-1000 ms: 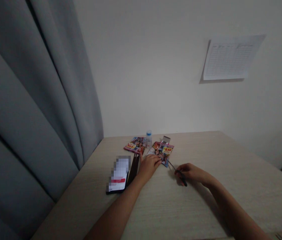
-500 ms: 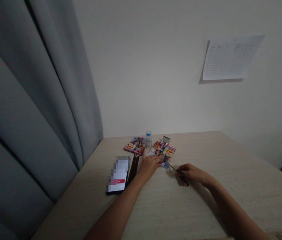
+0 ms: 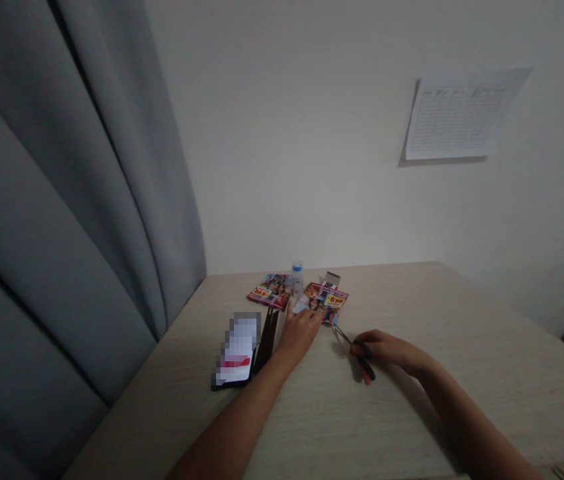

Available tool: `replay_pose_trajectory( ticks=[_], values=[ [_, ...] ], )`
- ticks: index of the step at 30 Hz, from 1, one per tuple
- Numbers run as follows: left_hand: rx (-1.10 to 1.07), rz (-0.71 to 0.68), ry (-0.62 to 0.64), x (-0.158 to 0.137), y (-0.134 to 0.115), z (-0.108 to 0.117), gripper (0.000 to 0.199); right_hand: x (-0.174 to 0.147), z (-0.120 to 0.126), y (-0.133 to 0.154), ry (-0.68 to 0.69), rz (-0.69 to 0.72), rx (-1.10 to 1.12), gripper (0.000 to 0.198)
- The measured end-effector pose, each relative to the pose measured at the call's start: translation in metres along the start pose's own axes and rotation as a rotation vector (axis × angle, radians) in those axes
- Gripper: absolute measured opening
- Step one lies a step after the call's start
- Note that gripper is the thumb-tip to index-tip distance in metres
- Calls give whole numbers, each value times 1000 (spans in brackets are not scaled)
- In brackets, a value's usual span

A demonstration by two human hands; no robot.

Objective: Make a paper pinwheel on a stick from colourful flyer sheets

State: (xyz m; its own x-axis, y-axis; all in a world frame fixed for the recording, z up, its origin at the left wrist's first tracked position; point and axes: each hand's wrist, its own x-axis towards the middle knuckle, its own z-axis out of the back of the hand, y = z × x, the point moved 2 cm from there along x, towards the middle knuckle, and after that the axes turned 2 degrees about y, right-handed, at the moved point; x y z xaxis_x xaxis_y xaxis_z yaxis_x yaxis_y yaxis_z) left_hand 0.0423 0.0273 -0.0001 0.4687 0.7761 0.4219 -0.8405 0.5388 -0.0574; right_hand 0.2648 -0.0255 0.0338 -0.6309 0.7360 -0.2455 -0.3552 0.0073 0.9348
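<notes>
Fingers laid over the lower left of a colourful printed leaflet (image 3: 336,301), my left hand (image 3: 301,329) presses it on the table, thumb stuck out to the side. My right hand (image 3: 375,347) is closed round the dark handles of a pair of scissors (image 3: 343,335). The handles are spread apart, and the blades reach the leaflet's lower edge; whether paper is between them I cannot tell. A second, similar leaflet (image 3: 271,291) lies farther left. Two dark, narrow strips (image 3: 266,339) lie beside my left wrist, partly hidden by the forearm.
A phone (image 3: 237,350) with a lit, blurred screen lies left of my left forearm. Behind the leaflets stand a small clear bottle (image 3: 297,279) with a blue band and a small box (image 3: 332,279). A grey curtain (image 3: 87,200) hangs along the table's left side.
The scissors' handles have spread apart. The leaflet's lower blue corner, which stuck out past my left hand, shows less now, and the leaflet has shifted slightly left.
</notes>
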Motion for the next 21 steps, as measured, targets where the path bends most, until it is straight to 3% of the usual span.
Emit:
replay_pose_trajectory(
  ticks=[5, 21],
  values=[
    [-7, -31, -63, 0, 1, -4, 15, 0, -2, 0, -15, 31, 66, 49],
    [-85, -60, -87, -2, -2, 3, 11, 2, -4, -1, -25, 29, 96, 47]
  ],
)
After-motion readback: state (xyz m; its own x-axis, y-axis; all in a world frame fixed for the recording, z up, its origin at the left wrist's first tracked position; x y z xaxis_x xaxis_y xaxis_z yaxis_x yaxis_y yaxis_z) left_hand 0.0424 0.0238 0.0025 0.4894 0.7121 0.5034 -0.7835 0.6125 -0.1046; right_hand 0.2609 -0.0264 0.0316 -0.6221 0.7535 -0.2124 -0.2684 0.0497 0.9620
